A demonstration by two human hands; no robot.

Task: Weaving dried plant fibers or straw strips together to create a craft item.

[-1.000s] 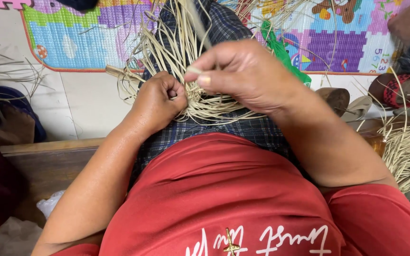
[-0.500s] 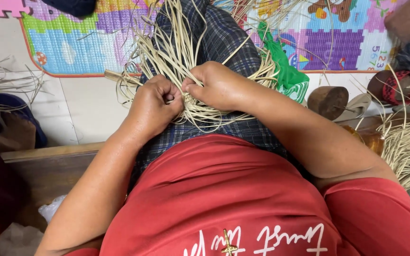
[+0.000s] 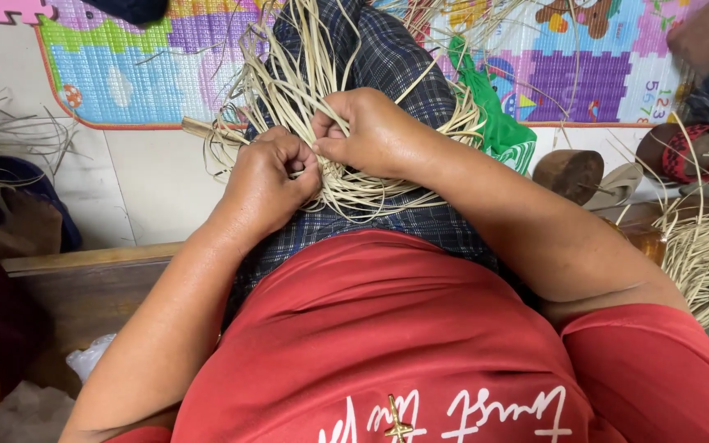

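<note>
A small woven piece of pale straw strips lies on my lap, over a dark checked cloth. Long loose strips fan out from it toward the mat. My left hand is closed in a fist, pinching the weave at its left side. My right hand sits just beside it, knuckles up, fingers pinched on a strip at the centre of the weave. The two hands nearly touch. The middle of the weave is hidden under them.
A colourful foam play mat lies ahead on the pale floor. A green bag and a round wooden block sit to the right. A heap of straw strips lies at far right. A wooden bench edge runs at left.
My right hand, raised and pulling a strip one second ago, has come down onto the weave beside the left hand. The left hand has stayed in place.
</note>
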